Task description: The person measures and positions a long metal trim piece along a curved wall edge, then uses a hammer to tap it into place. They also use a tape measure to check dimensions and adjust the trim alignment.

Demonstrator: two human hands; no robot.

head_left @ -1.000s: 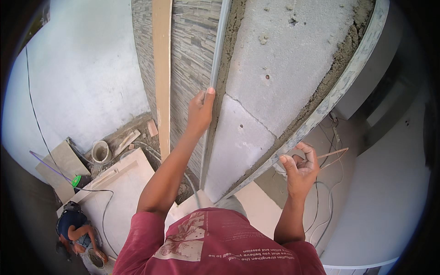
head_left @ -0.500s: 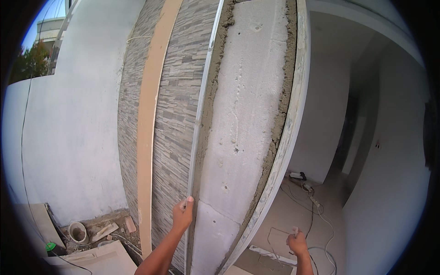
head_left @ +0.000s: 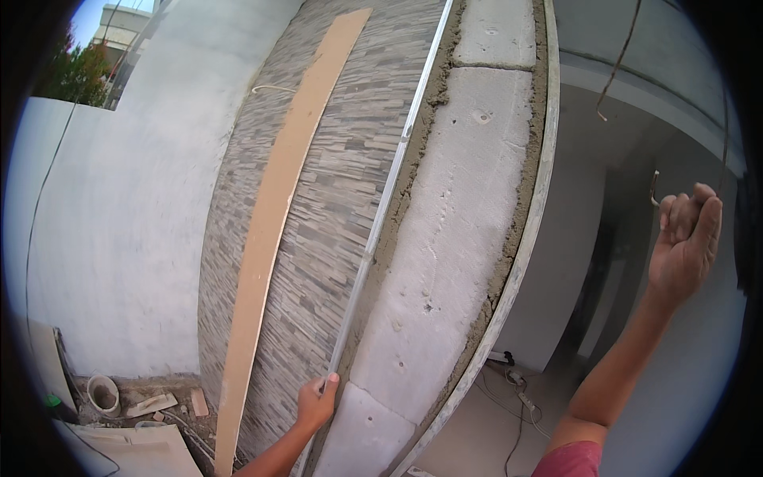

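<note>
My left hand [head_left: 316,401] grips the long pale metal straightedge [head_left: 388,183] along the left edge of a block column [head_left: 477,199], low on it. Rough grey mortar [head_left: 517,238] lines both sides of the blocks, and another long strip [head_left: 540,159] runs down the column's right edge. My right hand [head_left: 685,238] is raised at the right, apart from the column, fingers curled around a thin bent metal rod [head_left: 656,191], whose full shape I cannot make out. A similar thin rod [head_left: 620,63] shows above it.
A tan board [head_left: 278,207] stands against stone-patterned cladding [head_left: 334,199] beside a white wall [head_left: 119,238]. At lower left are a bucket [head_left: 103,393], boards [head_left: 135,453] and rubble. Right of the column, a doorway shows a floor [head_left: 461,445] with cables and power strips [head_left: 517,378].
My right hand has risen from low beside the column to high at the right. My left hand stays on the straightedge. The view has tilted upward, and the crouching person is out of view.
</note>
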